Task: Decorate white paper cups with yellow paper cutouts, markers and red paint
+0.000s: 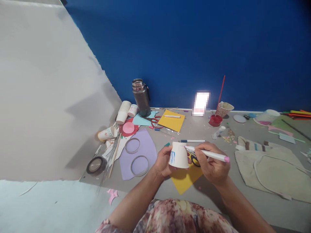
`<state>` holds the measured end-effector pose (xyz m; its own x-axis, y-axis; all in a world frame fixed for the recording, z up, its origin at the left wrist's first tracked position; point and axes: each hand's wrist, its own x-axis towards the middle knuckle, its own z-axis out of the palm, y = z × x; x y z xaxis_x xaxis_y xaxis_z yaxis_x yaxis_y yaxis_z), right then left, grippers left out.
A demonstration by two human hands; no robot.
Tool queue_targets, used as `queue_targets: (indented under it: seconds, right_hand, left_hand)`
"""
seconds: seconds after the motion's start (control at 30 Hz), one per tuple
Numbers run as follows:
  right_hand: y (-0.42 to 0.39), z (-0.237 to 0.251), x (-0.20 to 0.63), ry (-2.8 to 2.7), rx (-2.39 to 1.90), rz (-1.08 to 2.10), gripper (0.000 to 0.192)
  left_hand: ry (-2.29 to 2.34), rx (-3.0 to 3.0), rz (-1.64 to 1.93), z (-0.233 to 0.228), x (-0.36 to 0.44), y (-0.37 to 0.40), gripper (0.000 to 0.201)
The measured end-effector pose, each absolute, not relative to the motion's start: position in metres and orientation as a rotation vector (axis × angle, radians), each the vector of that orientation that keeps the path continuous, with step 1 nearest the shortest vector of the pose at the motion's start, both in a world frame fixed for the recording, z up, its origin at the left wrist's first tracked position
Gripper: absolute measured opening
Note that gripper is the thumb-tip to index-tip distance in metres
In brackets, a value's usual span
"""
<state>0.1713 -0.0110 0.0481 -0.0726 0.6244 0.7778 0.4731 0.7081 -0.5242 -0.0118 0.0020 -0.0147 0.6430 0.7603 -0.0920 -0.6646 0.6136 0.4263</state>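
A white paper cup point(179, 158) is held upside down in my left hand point(163, 160), whose fingers wrap around its side and behind it. Blue strokes mark the left part of its wall, and faint pink shows near the top. My right hand point(213, 161) grips a white marker point(213, 155) with a pink end, its tip touching or very close to the cup's upper right. Beneath the hands lie yellow paper point(183, 183) and scissors point(195, 160) with dark handles, partly hidden. A blue-and-white marker point(193, 141) lies just beyond the cup.
At left are purple paper point(126, 168) with two rings, a tape roll point(96, 165), wires and stacked paper cups point(123, 112). A flask point(141, 98) stands behind, near the blue wall. A red dish point(215, 121) sits at back right; a cream cloth bag point(274, 171) lies at right.
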Motion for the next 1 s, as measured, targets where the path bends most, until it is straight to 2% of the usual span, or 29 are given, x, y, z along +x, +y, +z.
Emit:
queue_targets:
  seconds: [0.37,1.0]
  right_hand:
    - [-0.0121,0.0501,0.1708,-1.710,-0.908,0.166,0.014]
    - [-0.0198,0.0573,0.1678,-1.745,-0.856,0.211,0.016]
  left_hand:
    - [0.293,0.371,0.832,-0.0162,-0.0115,0.0014,0.057]
    - [0.294,0.348,0.841,-0.0170,-0.0133,0.0006,0.064]
